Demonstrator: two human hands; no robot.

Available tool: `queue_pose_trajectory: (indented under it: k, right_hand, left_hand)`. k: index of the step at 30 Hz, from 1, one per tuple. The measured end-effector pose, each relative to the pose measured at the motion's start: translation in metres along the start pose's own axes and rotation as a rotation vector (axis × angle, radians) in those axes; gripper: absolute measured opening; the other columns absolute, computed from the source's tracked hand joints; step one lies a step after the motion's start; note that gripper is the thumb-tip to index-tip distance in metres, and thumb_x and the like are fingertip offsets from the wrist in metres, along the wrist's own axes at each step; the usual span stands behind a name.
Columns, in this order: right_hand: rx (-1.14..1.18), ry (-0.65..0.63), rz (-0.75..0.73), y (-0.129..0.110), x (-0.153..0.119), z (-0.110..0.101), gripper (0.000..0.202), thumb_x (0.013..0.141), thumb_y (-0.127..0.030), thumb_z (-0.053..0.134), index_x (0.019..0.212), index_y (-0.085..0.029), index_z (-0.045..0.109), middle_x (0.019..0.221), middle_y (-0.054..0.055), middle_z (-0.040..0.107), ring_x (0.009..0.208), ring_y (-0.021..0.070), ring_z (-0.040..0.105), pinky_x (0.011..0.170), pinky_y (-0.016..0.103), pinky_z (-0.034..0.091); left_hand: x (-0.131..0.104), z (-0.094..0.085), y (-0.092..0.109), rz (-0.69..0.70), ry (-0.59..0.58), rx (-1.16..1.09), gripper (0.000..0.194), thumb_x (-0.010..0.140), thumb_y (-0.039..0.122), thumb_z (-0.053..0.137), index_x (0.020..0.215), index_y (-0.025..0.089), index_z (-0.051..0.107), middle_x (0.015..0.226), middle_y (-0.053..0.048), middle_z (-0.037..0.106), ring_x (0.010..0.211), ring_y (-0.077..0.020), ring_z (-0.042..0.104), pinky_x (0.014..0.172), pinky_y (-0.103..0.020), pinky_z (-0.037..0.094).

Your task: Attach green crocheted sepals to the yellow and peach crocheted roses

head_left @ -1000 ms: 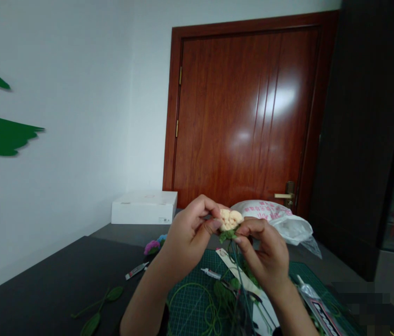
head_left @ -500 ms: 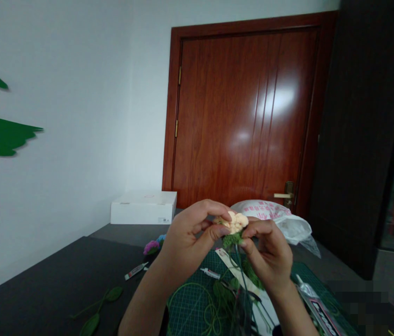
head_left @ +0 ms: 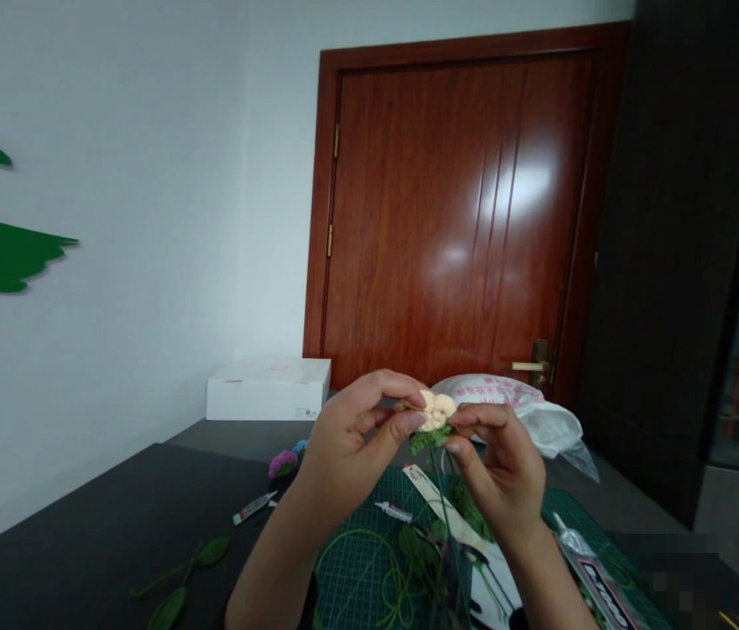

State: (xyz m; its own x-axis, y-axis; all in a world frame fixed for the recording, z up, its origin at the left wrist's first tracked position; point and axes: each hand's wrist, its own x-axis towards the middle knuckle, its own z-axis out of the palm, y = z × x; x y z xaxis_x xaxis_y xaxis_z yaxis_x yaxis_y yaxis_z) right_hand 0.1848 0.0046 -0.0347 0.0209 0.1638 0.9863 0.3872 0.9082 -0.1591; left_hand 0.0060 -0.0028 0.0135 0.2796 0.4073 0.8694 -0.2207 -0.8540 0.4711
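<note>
A cream crocheted flower [head_left: 438, 409] with a green base [head_left: 430, 438] is held up above the table, thin green stems hanging down from it. My left hand [head_left: 369, 429] pinches its petals from the left between thumb and fingers. At its right edge my right hand [head_left: 497, 451] is closed, thumb and fingertips on the rim where petals and green base meet. Below lie a green cutting mat [head_left: 359, 560], loose green yarn [head_left: 395, 582] and a small glue tube [head_left: 395, 512].
A large glue tube [head_left: 596, 573] lies at the right. Green leaves [head_left: 172, 604], another small tube [head_left: 254, 507] and a purple flower [head_left: 282, 463] lie on the left. Behind stand a white box [head_left: 268, 389] and a white plastic bag [head_left: 506, 394].
The flower has shifted slightly left and its green base has tilted left. My right hand has moved a little left with it; the left hand keeps its pinch.
</note>
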Motion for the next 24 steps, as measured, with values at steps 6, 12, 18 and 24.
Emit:
queue_pose_trajectory:
  k: [6, 12, 18, 24]
  right_hand:
    - [-0.066, -0.022, -0.028, -0.010, 0.007, 0.000, 0.003, 0.090, -0.020, 0.063, 0.090, -0.022, 0.061, 0.072, 0.000, 0.065, 0.064, 0.0158, 0.063, 0.056, 0.027, 0.049]
    - [-0.177, -0.135, -0.080, -0.026, 0.015, 0.004, 0.006, 0.090, -0.016, 0.061, 0.093, -0.021, 0.062, 0.077, 0.000, 0.070, 0.064, 0.0143, 0.064, 0.059, 0.025, 0.051]
    - [-0.138, -0.046, 0.036, -0.024, 0.014, 0.003, 0.003, 0.091, -0.021, 0.061, 0.088, -0.021, 0.060, 0.065, -0.004, 0.063, 0.055, 0.0123, 0.060, 0.052, 0.022, 0.047]
    - [-0.081, -0.085, 0.075, -0.025, 0.017, 0.003, 0.006, 0.090, -0.021, 0.061, 0.084, -0.021, 0.059, 0.067, -0.002, 0.064, 0.055, 0.0130, 0.061, 0.050, 0.022, 0.048]
  left_hand:
    - [-0.001, 0.002, -0.001, -0.024, 0.029, 0.003, 0.013, 0.086, 0.012, 0.062, 0.096, 0.020, 0.060, 0.098, -0.005, 0.065, 0.093, -0.0166, 0.066, 0.081, -0.029, 0.058]
    - [0.001, 0.001, 0.000, -0.041, 0.057, 0.128, 0.009, 0.087, 0.016, 0.061, 0.095, 0.019, 0.061, 0.092, -0.004, 0.065, 0.087, -0.0156, 0.067, 0.075, -0.025, 0.058]
    - [0.003, -0.008, 0.001, -0.068, -0.041, 0.032, 0.022, 0.086, 0.007, 0.058, 0.102, 0.020, 0.066, 0.106, -0.006, 0.069, 0.099, -0.0172, 0.068, 0.085, -0.030, 0.057]
    - [0.004, -0.012, 0.005, -0.017, -0.109, 0.309, 0.019, 0.081, 0.006, 0.061, 0.087, 0.020, 0.072, 0.093, -0.005, 0.072, 0.091, -0.0176, 0.067, 0.082, -0.030, 0.054]
